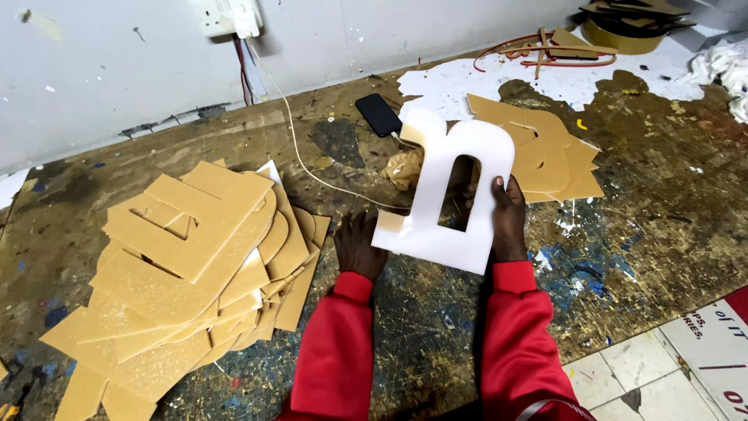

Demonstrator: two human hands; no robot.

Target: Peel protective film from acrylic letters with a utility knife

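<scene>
I hold a large white letter-shaped cutout [452, 187] with both hands, tilted up over a paint-stained worktop. My left hand [360, 243] grips its lower left corner, where a strip of tan backing paper shows. My right hand [508, 218] grips its right edge, fingers curled behind. Both arms wear red sleeves. A crumpled ball of tan paper [403, 168] lies just behind the letter.
A stack of several tan paper-covered letter cutouts [187, 265] lies at the left. More tan cutouts [557, 156] rest behind the white letter. A black phone [379, 114] on a white cable lies near the wall. Scrap pieces [623, 23] sit far right.
</scene>
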